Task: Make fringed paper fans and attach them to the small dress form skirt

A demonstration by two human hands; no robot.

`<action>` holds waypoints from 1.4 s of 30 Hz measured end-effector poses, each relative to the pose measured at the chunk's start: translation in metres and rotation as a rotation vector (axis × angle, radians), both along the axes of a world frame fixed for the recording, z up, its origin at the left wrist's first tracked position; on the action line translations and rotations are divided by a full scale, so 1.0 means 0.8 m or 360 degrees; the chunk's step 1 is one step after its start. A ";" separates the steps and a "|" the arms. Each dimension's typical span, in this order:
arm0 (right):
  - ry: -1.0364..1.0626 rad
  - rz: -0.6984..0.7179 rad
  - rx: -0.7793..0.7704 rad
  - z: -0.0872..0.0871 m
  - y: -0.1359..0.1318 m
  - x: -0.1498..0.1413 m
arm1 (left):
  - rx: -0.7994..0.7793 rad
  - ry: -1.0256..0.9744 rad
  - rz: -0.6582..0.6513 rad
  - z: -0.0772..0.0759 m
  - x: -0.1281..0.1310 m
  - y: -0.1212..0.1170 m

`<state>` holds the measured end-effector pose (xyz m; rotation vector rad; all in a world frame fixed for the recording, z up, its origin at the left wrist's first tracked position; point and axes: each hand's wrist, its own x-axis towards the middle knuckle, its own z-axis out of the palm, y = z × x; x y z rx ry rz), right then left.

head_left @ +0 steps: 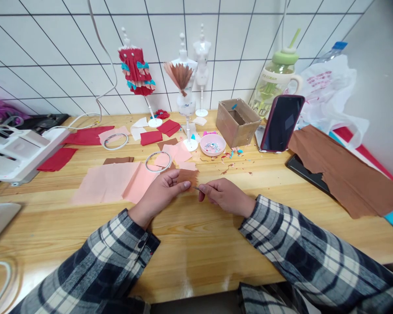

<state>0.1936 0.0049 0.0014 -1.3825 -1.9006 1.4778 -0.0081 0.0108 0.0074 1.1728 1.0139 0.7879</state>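
Note:
My left hand (162, 192) pinches a small piece of brown crepe paper (187, 175) between thumb and fingers. Its right edge is cut into jagged points. My right hand (225, 195) is closed around a thin, pointed metal tool (196, 188), its tip at the paper's lower right edge; the fingers hide the rest, so its kind is unclear. Just behind my left hand lie a silver ring (146, 162) and sheets of pink crepe paper (106, 181). Further back, a white mannequin stand (186, 104) wears a pleated brown and pink paper fan (180, 77).
A mannequin in a red ruffled dress (135, 72) and a bare one (202, 65) stand behind. A pink bowl (212, 150) of beads, a cardboard box (245, 131) and a propped phone (283, 124) are to the right, near a brown sheet (353, 174). Scraps litter the table.

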 end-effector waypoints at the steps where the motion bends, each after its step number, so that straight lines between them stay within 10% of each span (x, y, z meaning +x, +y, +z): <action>1: -0.0006 0.0001 0.0006 0.000 0.000 0.000 | 0.0003 -0.0004 0.0008 0.000 0.000 0.000; 42: 0.0019 0.0065 0.0258 -0.014 -0.002 0.000 | 0.0068 -0.0199 0.0121 -0.014 0.000 0.007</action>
